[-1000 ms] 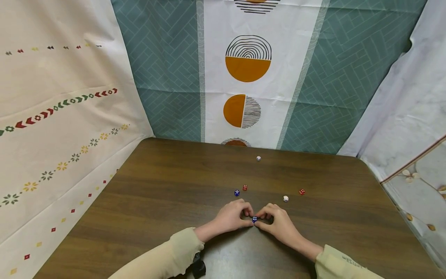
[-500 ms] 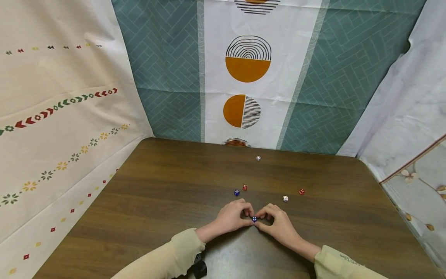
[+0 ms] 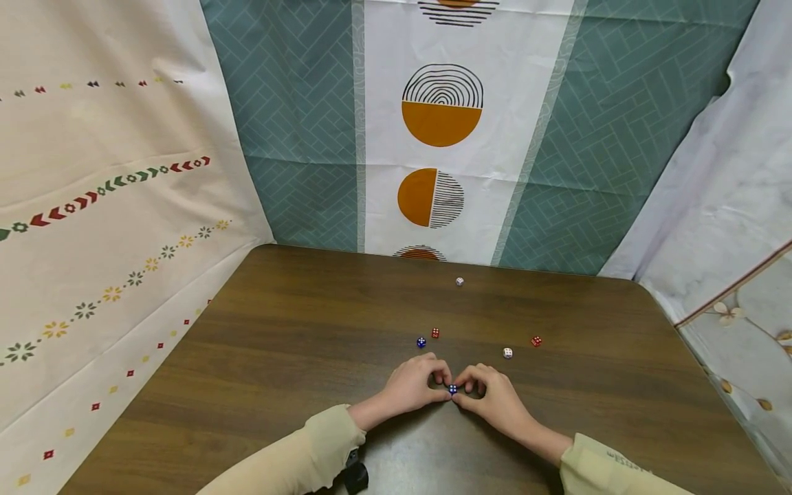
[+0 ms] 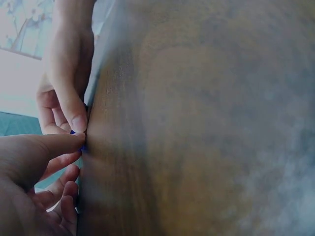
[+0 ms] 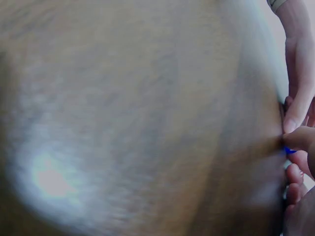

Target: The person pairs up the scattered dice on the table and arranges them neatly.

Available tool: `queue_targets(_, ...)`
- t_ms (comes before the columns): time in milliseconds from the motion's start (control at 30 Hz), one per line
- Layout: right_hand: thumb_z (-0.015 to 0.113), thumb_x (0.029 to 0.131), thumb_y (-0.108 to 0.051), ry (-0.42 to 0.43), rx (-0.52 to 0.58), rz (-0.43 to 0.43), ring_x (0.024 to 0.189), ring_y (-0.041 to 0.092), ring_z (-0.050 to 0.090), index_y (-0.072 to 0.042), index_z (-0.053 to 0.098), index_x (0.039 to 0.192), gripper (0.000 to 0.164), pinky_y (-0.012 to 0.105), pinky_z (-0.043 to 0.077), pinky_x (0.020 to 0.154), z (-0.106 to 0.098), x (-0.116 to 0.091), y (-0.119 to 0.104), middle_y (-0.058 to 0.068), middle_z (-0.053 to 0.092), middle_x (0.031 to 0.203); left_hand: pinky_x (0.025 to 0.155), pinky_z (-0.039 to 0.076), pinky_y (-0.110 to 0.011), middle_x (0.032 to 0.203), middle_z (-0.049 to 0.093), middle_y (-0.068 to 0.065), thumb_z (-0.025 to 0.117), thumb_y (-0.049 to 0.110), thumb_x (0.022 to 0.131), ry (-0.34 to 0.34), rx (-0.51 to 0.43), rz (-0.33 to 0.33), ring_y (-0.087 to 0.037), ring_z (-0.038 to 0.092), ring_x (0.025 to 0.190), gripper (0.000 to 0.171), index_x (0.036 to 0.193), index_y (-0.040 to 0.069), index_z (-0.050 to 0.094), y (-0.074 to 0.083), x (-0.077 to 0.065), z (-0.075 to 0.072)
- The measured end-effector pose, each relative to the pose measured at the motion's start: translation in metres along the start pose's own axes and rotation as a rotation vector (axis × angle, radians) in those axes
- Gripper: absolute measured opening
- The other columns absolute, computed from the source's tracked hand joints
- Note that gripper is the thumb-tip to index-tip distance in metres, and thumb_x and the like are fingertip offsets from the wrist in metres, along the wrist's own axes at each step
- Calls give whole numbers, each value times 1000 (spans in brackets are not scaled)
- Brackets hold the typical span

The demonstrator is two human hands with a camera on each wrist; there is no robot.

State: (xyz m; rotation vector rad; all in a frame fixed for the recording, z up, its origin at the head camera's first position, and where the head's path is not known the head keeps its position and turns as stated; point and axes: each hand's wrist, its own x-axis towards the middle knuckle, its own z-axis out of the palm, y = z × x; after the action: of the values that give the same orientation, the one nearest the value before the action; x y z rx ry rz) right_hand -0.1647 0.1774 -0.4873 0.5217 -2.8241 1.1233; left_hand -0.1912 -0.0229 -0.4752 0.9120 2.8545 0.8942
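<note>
Well in from left, right and far edges of desk (image 3: 266, 357), with broad side margins; pinching nearer blue die (image 3: 453, 389) between curled fingers of left hand (image 3: 412, 383) and right hand (image 3: 496, 393).

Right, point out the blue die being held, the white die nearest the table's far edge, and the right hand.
Held blue die (image 3: 453, 389): head view, on its dotted upper face.
Far white die (image 3: 460, 282): head view, middle of its visible surface.
Right hand (image 3: 498, 395): head view, between thumb base and knuckles.
</note>
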Motion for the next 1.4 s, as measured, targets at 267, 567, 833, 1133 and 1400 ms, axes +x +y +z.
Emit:
queue_targets(267,82,79,-25,-68,-46,-22,65,-1,48,-26,71,87,14,18,40,60,-8,5,-6,-11,59,73,60,35,-16,84,60,8,83,30,79,-2,0,-3,2,48,71,17,86,24,69,0,0,0)
queue_targets(567,82,80,-24,-65,-16,-21,59,-3,45,-25,71,87,13,18,38,55,-10,4,-7,-13,57,69,61,36,-16,84,60,8,83,29,78,0,-1,-4,1,48,70,16,85,24,70,0,2,0)
queue_targets(833,82,80,-23,-83,4,-8,57,-2,43,-23,70,87,13,18,36,53,-11,6,-7,-12,56,70,64,45,-15,87,67,1,76,15,86,-115,-207,76,1,53,68,8,92,15,71,-20,15,-24)
queue_targets(1133,82,79,-24,-86,12,6,55,-2,43,-24,69,87,15,19,36,52,-11,6,-5,-11,55,69,72,50,-23,96,65,-4,74,7,86,-6,-197,20,-10,59,79,17,102,9,69,-63,42,-53)
queue_targets(1400,82,79,-24,-109,12,33,54,-1,43,-24,69,87,15,19,36,52,-10,7,-4,-11,55,69,77,51,-23,95,67,-2,75,11,87,-112,-180,5,-10,60,84,18,105,12,72,-74,51,-47)
